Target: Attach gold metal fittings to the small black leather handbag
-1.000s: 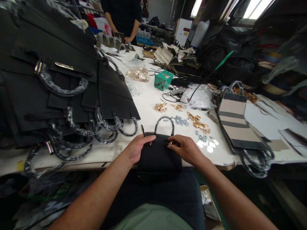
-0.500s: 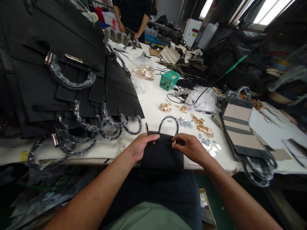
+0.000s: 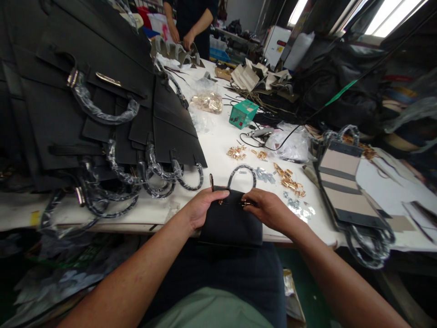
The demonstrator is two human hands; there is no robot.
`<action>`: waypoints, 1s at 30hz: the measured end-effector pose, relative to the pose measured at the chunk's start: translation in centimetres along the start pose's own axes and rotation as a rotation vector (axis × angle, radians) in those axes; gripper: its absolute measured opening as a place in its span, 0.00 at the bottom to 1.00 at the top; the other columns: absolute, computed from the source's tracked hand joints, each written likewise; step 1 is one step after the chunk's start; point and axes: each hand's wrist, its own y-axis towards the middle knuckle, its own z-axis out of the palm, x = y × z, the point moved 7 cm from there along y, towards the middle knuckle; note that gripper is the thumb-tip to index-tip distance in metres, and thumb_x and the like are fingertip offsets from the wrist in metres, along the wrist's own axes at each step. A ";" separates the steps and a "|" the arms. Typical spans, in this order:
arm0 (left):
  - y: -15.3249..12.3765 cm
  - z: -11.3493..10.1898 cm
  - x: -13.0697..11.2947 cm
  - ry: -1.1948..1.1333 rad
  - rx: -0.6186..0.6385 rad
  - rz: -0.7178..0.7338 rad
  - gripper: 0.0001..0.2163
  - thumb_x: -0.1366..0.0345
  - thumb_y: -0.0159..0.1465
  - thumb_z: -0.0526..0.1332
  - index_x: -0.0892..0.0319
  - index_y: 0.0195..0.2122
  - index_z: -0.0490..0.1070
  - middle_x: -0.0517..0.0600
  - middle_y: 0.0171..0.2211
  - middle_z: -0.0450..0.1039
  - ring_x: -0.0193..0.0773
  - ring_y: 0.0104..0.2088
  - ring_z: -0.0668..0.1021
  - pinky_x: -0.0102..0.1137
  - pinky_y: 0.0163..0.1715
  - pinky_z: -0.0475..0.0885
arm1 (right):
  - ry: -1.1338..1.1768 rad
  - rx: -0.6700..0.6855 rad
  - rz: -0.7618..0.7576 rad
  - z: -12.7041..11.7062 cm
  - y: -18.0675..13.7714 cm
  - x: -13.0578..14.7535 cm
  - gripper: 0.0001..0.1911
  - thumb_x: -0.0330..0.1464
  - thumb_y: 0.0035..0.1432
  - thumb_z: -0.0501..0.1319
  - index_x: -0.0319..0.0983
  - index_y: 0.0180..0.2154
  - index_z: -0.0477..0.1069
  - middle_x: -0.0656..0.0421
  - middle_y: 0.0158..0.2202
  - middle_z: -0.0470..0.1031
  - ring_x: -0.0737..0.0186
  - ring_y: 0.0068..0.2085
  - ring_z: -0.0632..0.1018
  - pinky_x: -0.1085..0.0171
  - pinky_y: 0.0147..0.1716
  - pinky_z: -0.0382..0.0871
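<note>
A black handbag panel lies over the table's front edge, its wrapped loop handle pointing away from me. My left hand grips the panel's left side, thumb on top near a gold fitting; its other fingers are hidden underneath. At the panel's right, my right hand pinches a small gold clasp piece against the black surface. A narrow gold-edged strap end stands up beside my left thumb.
Black bag pieces with plastic-wrapped handles are piled at left. Gold fittings and metal plates lie to the right. Behind stand a green box and a corded tool. Across the table, a person's hands handle bag parts.
My right hand has shifted slightly left with the gold clasp piece and turned a little. The left hand keeps its grip. The co-worker's hands have come closer together.
</note>
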 end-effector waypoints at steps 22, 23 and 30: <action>-0.1 0.1 0.4 -0.086 -0.038 -0.070 0.06 0.68 0.58 0.65 0.66 0.33 0.79 0.56 0.28 0.81 0.40 0.27 0.81 0.34 0.37 0.76 | -0.493 0.010 0.006 0.7 -0.3 1.4 0.12 0.38 0.68 0.53 0.42 0.42 0.74 0.57 0.37 0.79 0.60 0.36 0.77 0.63 0.34 0.58; 0.0 0.1 0.4 -0.091 -0.034 -0.075 0.06 0.68 0.58 0.64 0.66 0.33 0.79 0.56 0.28 0.81 0.40 0.27 0.81 0.33 0.37 0.76 | -0.505 0.026 0.001 0.7 -0.2 1.6 0.12 0.37 0.68 0.53 0.42 0.41 0.74 0.57 0.37 0.79 0.60 0.35 0.77 0.63 0.34 0.57; -0.1 0.5 0.2 -0.081 -0.009 -0.062 0.07 0.69 0.59 0.63 0.66 0.35 0.79 0.57 0.29 0.81 0.42 0.28 0.81 0.36 0.38 0.77 | -0.532 0.015 0.021 0.8 0.1 1.5 0.11 0.36 0.67 0.55 0.42 0.36 0.74 0.59 0.34 0.79 0.61 0.34 0.77 0.63 0.31 0.56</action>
